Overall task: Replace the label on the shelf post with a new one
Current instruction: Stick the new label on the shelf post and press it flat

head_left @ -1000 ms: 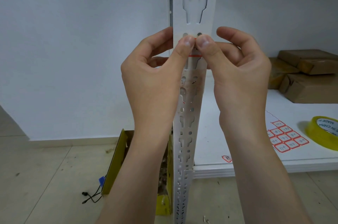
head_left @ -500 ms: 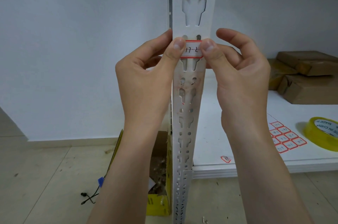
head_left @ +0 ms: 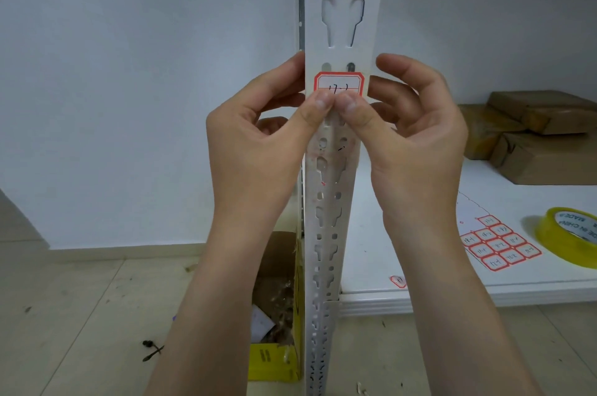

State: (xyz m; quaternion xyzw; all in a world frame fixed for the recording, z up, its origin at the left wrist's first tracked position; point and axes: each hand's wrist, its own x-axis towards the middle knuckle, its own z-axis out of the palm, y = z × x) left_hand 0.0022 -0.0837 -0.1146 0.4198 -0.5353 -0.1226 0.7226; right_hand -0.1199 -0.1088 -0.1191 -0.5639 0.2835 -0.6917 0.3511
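A white slotted shelf post (head_left: 342,7) runs upright through the middle of the view. A red-bordered label (head_left: 339,83) with handwritten digits is stuck flat on its front face, just below a pair of oval holes. My left hand (head_left: 258,150) and my right hand (head_left: 416,143) clasp the post from either side, fingers curled behind it. Both thumbs meet on the label's lower edge and press it against the metal. The bottom strip of the label is hidden under the thumbs.
On the white shelf board (head_left: 420,295) to the right lie a sheet of red-bordered labels (head_left: 497,247), one loose label (head_left: 398,281), a yellow tape roll (head_left: 568,237) and brown parcels (head_left: 542,137). An open yellow box (head_left: 274,360) of scraps stands on the floor left of the post.
My thumbs covered the label a second ago, spread to its side edges, and now sit together on its lower edge. The label's face has come into view.
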